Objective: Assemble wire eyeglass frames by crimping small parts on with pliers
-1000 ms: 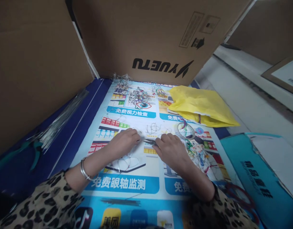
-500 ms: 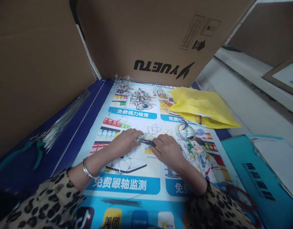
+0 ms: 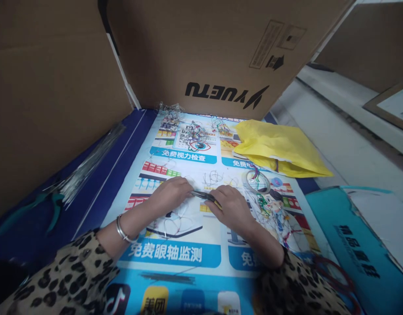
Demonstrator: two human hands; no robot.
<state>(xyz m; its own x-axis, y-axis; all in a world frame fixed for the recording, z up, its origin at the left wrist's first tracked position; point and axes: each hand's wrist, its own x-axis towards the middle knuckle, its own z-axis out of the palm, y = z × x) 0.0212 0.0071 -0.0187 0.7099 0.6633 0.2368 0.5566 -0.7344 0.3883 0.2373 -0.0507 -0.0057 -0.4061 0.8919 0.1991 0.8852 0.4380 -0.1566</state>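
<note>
My right hand (image 3: 232, 208) is closed round a pair of pliers (image 3: 202, 195), whose dark, slim jaws point left. At the tip of those jaws my left hand (image 3: 171, 193) has its fingers pinched together; whatever they hold is hidden or too fine to name. Thin wire loops (image 3: 170, 227) lie on the printed sheet (image 3: 191, 169) just below my left hand. Beyond both hands are more curled wires (image 3: 213, 178). A clear tape roll (image 3: 256, 181) lies to the right of my right hand, with tangled coloured threads (image 3: 263, 203) under and below it.
Cardboard walls (image 3: 175, 52) enclose the back and left. Green-handled cutters (image 3: 53, 214) and a bundle of straight wires (image 3: 86, 173) lie at left. A yellow bag (image 3: 280, 146) and a teal box (image 3: 355, 236) are at right. Short dark wires (image 3: 168, 278) lie in front.
The fingers of my left hand have drawn in closer together by the plier tips. My right hand keeps the pliers in nearly the same place.
</note>
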